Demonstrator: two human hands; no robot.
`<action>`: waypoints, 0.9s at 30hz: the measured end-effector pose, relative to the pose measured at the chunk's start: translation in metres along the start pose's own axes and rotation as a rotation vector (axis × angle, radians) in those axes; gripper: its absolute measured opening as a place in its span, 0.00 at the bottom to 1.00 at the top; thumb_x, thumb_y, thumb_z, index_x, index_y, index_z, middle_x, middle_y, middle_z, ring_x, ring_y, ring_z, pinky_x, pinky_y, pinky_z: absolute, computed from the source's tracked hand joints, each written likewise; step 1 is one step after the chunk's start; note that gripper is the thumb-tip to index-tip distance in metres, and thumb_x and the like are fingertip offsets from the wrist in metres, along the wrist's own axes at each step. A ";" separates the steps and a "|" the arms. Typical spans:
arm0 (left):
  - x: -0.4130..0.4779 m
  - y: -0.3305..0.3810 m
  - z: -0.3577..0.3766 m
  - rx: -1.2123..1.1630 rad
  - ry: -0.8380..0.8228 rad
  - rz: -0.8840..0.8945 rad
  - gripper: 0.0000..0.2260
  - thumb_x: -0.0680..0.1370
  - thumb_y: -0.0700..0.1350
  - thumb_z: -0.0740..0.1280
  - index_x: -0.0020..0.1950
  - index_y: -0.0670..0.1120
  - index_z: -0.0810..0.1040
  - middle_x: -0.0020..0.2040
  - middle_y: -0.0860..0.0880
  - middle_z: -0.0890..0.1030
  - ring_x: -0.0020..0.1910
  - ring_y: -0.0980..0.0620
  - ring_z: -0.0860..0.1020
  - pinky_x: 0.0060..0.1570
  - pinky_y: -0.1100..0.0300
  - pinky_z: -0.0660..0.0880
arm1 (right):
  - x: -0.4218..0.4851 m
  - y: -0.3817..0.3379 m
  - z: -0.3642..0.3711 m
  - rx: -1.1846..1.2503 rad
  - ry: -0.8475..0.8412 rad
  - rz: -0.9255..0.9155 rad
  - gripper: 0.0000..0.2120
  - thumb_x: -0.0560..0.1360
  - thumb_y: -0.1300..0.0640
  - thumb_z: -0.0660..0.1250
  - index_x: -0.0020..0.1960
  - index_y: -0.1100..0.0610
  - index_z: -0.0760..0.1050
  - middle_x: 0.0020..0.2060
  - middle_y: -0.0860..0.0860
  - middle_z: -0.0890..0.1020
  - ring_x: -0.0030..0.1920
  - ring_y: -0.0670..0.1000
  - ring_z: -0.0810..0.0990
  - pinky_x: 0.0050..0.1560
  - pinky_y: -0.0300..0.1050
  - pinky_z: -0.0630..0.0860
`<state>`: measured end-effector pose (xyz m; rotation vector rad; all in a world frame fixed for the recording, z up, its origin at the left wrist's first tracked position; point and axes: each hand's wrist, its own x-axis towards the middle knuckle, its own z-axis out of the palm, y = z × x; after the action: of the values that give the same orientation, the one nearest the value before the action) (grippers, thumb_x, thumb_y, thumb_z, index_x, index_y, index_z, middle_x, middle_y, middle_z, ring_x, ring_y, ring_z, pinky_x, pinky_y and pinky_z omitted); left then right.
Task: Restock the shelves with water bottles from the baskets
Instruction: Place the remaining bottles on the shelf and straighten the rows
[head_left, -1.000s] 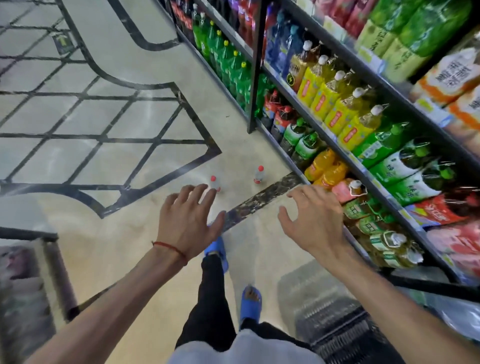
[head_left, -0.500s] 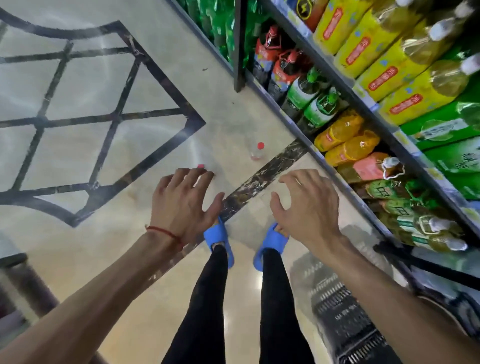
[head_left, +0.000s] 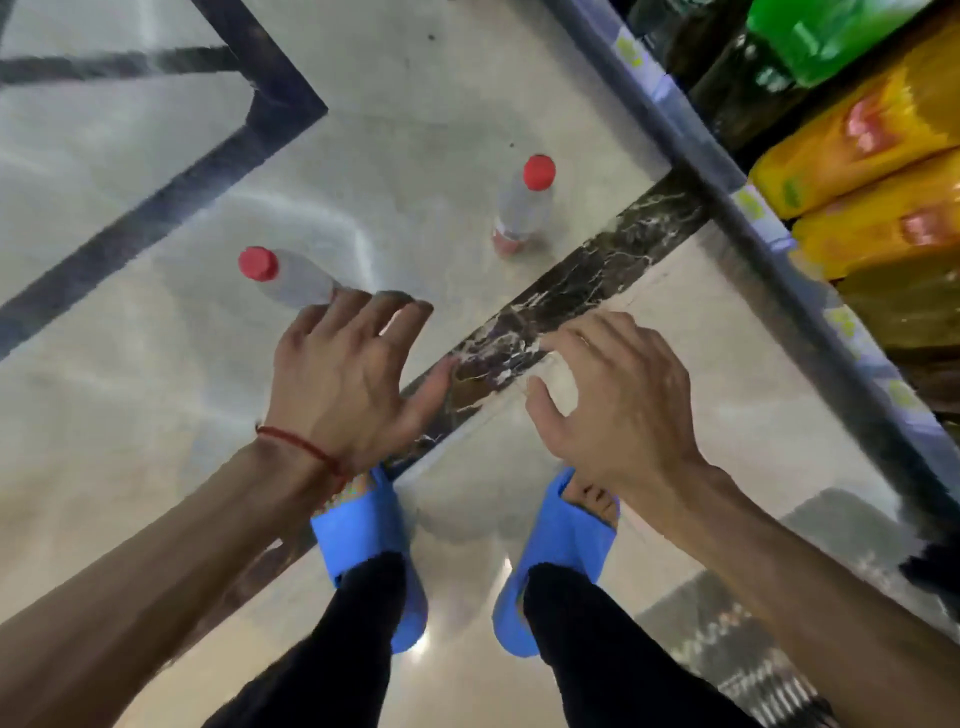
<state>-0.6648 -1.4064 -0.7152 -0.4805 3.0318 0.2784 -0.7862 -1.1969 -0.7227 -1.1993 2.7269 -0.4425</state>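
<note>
Standing with both blue slippers at the near edge of the dark marble strip, the person leans over the floor. Above the near end of the strip, the left hand is held with fingers spread wide and slightly bent, holding nothing. Its fingertips overlap the base of the first water bottle in view; whether they touch it cannot be told. The right hand hovers over the strip, fingers loosely curved and apart, also empty.

Both task bottles stand cap up on the far side of the strip. The first is well away from it. The second water bottle is just beside its far edge. Where the strip ends, the shelf carries yellow bottles.

Hazards, as judged:
- A glancing touch by the spread left fingers could tip the first bottle. On this glossy floor it would probably roll away from the strip.
- A step across the strip could kick the second bottle over.
- Reaching with both hands at once divides attention and makes a weak grasp more likely.
</note>
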 end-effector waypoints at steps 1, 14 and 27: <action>0.006 -0.004 0.029 0.000 0.005 0.006 0.23 0.81 0.63 0.59 0.64 0.48 0.80 0.60 0.49 0.82 0.57 0.42 0.79 0.53 0.48 0.72 | 0.000 0.013 0.028 -0.005 -0.006 -0.007 0.15 0.74 0.48 0.68 0.55 0.56 0.83 0.49 0.51 0.83 0.55 0.56 0.80 0.51 0.51 0.73; 0.070 -0.037 0.195 0.015 0.101 0.034 0.26 0.81 0.64 0.58 0.70 0.48 0.75 0.66 0.47 0.80 0.62 0.42 0.77 0.54 0.45 0.75 | 0.034 0.094 0.191 -0.067 0.168 0.035 0.16 0.75 0.46 0.68 0.55 0.56 0.83 0.52 0.51 0.84 0.56 0.56 0.80 0.54 0.54 0.77; 0.064 -0.034 0.171 0.050 0.223 -0.044 0.26 0.82 0.64 0.57 0.69 0.47 0.77 0.65 0.47 0.81 0.61 0.43 0.79 0.57 0.45 0.75 | 0.132 0.084 0.203 0.619 0.229 0.307 0.46 0.68 0.40 0.80 0.78 0.53 0.62 0.71 0.50 0.71 0.71 0.50 0.71 0.67 0.47 0.73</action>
<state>-0.7097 -1.4251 -0.8944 -0.6132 3.2285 0.1555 -0.8870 -1.2832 -0.9417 -0.5889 2.5598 -1.3147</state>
